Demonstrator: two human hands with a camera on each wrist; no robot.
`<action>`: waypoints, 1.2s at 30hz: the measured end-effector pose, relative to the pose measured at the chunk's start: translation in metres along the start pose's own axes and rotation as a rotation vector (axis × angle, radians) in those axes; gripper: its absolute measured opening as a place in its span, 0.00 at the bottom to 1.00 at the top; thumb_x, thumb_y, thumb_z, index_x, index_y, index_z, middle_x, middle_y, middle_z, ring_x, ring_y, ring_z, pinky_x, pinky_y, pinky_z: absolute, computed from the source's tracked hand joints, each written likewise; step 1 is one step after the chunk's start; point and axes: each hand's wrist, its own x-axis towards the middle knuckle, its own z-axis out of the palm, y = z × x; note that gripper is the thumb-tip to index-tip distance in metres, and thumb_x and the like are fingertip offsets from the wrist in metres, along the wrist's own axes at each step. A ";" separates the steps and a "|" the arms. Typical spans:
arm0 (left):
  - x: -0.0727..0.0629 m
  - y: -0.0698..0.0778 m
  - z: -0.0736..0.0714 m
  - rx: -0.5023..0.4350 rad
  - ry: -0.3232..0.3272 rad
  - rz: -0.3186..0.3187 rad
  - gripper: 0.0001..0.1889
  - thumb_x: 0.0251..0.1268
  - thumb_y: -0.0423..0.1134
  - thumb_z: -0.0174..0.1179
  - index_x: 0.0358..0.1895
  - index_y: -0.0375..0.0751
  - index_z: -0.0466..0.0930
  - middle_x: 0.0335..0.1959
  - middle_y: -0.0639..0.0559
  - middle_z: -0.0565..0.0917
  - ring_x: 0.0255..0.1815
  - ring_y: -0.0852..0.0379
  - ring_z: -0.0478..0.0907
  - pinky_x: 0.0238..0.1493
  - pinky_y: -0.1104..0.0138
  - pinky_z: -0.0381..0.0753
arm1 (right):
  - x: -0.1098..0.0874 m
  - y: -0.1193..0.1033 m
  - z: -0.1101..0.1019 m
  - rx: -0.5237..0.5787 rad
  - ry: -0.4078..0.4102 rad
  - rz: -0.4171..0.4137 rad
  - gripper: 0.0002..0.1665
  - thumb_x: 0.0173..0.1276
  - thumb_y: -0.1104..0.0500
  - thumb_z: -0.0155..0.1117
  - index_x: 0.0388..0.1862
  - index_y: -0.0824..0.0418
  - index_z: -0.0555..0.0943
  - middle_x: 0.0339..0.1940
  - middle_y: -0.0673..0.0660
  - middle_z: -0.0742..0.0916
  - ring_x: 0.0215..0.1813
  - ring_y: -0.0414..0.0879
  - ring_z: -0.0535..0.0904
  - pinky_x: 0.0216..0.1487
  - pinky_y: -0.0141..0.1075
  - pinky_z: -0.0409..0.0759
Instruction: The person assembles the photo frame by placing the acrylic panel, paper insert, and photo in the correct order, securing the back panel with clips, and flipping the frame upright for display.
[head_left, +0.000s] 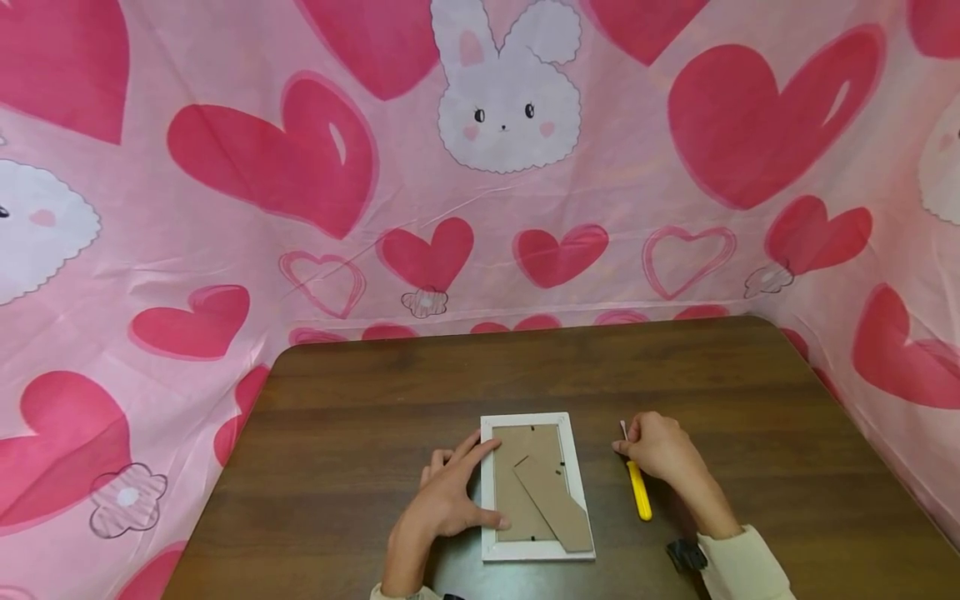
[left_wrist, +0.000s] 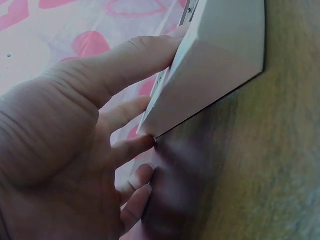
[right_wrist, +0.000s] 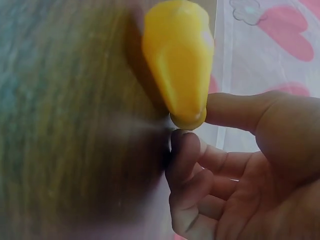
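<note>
A white picture frame [head_left: 536, 550] lies face down on the table, its brown backing board [head_left: 525, 492] and folded easel stand [head_left: 558, 508] facing up. Small dark tabs sit along the board's edges. My left hand [head_left: 446, 496] rests at the frame's left side, thumb and index finger spread over its border; in the left wrist view the other fingers stay beside the white edge [left_wrist: 200, 75]. To the right lies a screwdriver with a yellow handle [head_left: 640, 492] and metal shaft. My right hand [head_left: 663, 450] pinches it around the shaft, just ahead of the handle [right_wrist: 180, 55].
The dark wooden table [head_left: 375, 400] has rounded far corners. Pink cloth [head_left: 525, 200] with hearts and rabbits hangs behind and on both sides. A black band [head_left: 686, 554] is at the right sleeve [head_left: 742, 567].
</note>
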 end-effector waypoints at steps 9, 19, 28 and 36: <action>-0.001 0.004 -0.003 0.024 -0.006 -0.032 0.70 0.35 0.58 0.88 0.85 0.61 0.52 0.83 0.56 0.65 0.66 0.44 0.63 0.59 0.48 0.66 | -0.002 0.004 -0.003 0.015 -0.009 -0.021 0.20 0.69 0.49 0.74 0.30 0.61 0.77 0.24 0.55 0.79 0.27 0.48 0.74 0.29 0.37 0.71; -0.002 0.005 -0.019 0.042 -0.024 0.005 0.70 0.37 0.67 0.84 0.86 0.50 0.52 0.83 0.49 0.64 0.74 0.39 0.63 0.69 0.39 0.72 | -0.002 0.016 -0.020 0.004 0.050 -0.087 0.27 0.73 0.41 0.68 0.41 0.66 0.80 0.28 0.56 0.82 0.29 0.48 0.74 0.31 0.38 0.73; -0.003 -0.009 -0.048 0.152 0.210 -0.002 0.56 0.48 0.68 0.78 0.78 0.42 0.68 0.75 0.41 0.75 0.75 0.34 0.71 0.70 0.38 0.74 | -0.008 0.028 -0.032 0.006 0.160 -0.232 0.31 0.73 0.38 0.68 0.50 0.66 0.80 0.33 0.54 0.83 0.33 0.46 0.76 0.34 0.36 0.75; -0.001 -0.004 -0.032 0.025 0.194 0.056 0.29 0.68 0.54 0.70 0.62 0.34 0.81 0.40 0.51 0.86 0.36 0.59 0.79 0.40 0.63 0.81 | -0.032 0.003 -0.012 0.108 0.070 -0.281 0.22 0.73 0.44 0.70 0.49 0.62 0.83 0.34 0.51 0.88 0.35 0.42 0.80 0.35 0.31 0.80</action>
